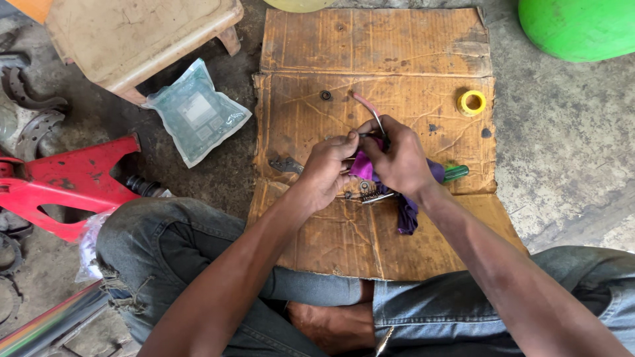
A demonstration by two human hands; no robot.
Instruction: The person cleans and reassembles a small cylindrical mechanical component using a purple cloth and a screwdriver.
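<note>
Both your hands are bunched up over the middle of the cardboard sheet (370, 53), left hand (324, 173) pinching a small metal part (374, 196) with a coiled spring, half wrapped in a purple rag (405, 213), while your right hand (397, 158) grips pink-handled pliers (369, 109) against it.

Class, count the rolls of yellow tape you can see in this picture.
1. The yellow tape roll lies on the cardboard sheet, at its right edge, beyond the hands. Others may be hidden.
</note>
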